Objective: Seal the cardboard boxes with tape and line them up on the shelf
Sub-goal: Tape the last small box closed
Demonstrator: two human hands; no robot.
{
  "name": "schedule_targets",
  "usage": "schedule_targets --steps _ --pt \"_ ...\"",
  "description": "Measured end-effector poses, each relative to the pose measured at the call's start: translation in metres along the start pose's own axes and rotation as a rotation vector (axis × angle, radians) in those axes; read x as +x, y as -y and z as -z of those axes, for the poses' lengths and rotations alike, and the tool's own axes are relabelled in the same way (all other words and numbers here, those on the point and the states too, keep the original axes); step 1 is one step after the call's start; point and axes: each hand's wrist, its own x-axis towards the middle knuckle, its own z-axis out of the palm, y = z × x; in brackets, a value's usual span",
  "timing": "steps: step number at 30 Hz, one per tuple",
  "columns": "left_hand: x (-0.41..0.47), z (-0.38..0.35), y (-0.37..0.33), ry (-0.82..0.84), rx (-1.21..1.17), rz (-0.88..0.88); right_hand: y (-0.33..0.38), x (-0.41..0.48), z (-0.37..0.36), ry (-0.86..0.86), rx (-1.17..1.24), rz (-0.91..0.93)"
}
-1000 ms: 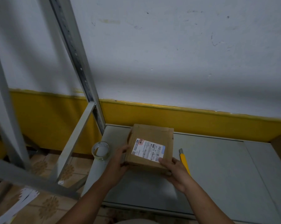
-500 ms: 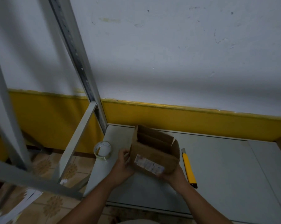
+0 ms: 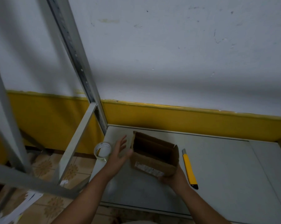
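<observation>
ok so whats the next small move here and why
Probably fold the left flap down with the left hand, which hovers open beside it. The cardboard box is unsealed, the right hand grips its near corner, and the tape roll lies alongside.

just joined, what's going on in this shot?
A person is handling an open cardboard box on a grey shelf. The right hand grips its near right corner. The left hand is spread open beside its left flap; contact is unclear. The flaps are up and not yet sealed. A clear tape roll sits at the shelf's left edge, and a yellow utility knife lies to the right of the box.
</observation>
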Motion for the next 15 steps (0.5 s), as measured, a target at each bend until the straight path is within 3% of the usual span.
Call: schedule_targets --steps 3,8,12,15 --pt "0.007 -0.009 -0.029 -0.013 -0.078 0.035 0.023 -0.01 0.013 0.095 0.025 0.079" --pt "0.017 -0.008 -0.03 -0.037 0.088 0.084 0.041 -0.027 0.044 0.21 0.165 0.097" --pt "0.015 -0.005 -0.03 0.017 0.037 0.162 0.059 -0.037 0.055 0.017 0.36 0.074" --pt "0.015 -0.004 -0.028 0.039 0.03 0.195 0.07 -0.036 0.051 -0.145 0.246 0.173"
